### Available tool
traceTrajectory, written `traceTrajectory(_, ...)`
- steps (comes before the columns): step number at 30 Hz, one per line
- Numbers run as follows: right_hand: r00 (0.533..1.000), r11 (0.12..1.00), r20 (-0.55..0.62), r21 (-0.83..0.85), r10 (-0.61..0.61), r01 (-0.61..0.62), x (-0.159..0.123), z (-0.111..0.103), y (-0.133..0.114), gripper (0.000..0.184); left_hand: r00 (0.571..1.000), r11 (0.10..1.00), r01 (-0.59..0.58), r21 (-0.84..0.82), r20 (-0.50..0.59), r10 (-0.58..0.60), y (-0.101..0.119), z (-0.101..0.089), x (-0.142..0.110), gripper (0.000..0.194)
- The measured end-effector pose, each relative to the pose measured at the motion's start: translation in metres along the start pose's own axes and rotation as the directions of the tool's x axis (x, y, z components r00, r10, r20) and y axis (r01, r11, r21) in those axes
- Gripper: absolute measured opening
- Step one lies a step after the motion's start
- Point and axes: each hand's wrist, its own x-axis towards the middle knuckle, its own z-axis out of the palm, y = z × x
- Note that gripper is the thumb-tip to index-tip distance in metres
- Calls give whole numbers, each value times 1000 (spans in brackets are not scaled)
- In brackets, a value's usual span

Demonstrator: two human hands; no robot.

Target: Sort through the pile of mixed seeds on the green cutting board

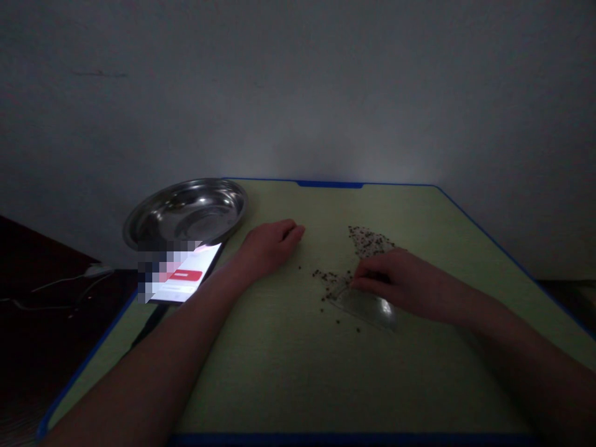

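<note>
Small dark and pale grains (370, 242) lie in a pile on the pale green table, with several dark ones strewn nearer to me. My right hand (393, 279) is over the near side of the pile, thumb and fingers pinched together. Whatever is between those fingertips is too small or hidden to make out. Just below them lies a clear, shiny plastic piece (372, 310), partly covered by the hand; I cannot tell if they touch. My left hand (272, 248) rests on the table left of the grains, fingers curled in, its palm hidden.
At the back left stands a wide steel basin (186, 211). A phone (179, 288) with a lit screen, partly blurred out, leans beside it near my left forearm. The table (288, 372) has a blue rim and meets a grey wall. White cables (88, 279) lie off its left side.
</note>
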Motion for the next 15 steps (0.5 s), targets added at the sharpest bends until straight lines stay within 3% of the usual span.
traceTrajectory(6, 994, 997, -66, 17, 82, -81, -1, -11, 11, 33, 1000, 1000, 10, 0, 7, -10, 2, -2, -1, 37)
traceTrajectory(15, 996, 998, -88, 59, 3, 2, 4, 1, -4, 29, 1000, 1000, 3, -2, 12, -3, 2, -1, -2, 39)
